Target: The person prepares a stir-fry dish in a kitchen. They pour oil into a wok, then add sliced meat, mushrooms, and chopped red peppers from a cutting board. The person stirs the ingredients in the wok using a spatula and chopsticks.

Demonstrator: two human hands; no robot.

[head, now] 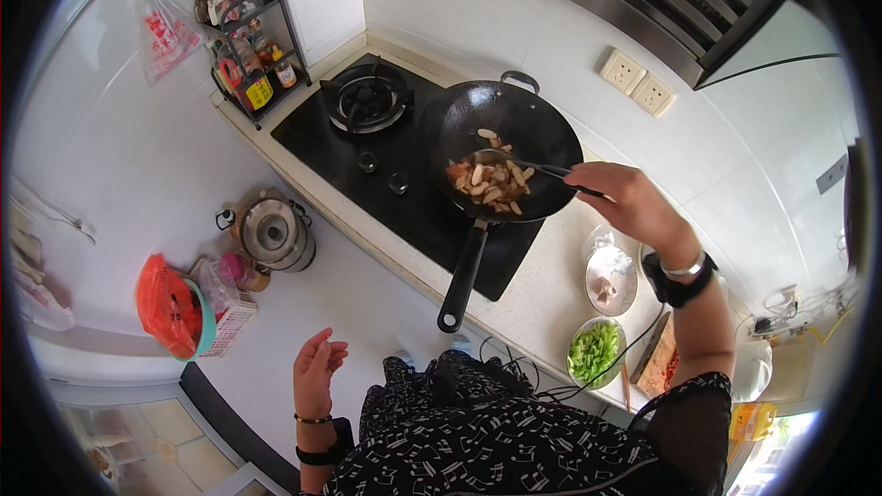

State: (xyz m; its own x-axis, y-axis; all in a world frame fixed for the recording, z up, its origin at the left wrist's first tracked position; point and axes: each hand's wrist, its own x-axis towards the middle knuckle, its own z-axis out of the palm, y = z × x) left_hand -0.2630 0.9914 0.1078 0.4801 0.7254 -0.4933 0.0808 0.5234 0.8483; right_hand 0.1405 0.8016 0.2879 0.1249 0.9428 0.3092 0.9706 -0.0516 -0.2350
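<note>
A black wok sits on the right burner of the gas cooktop, its long black handle pointing towards me. Pale sliced pieces and some reddish-brown bits of food lie in the bottom of the wok. My right hand grips the dark handle of a metal spatula or ladle over the wok's right rim. The head of that utensil is among the food, partly hidden by it. Down at my left side, away from the counter, my left hand is empty with its fingers loosely apart.
A bowl of chopped green vegetables, a bowl with a little residue and a cutting board stand right of the cooktop. A bottle rack is at the counter's left end. A metal pot stands low at left. Cables hang near my waist.
</note>
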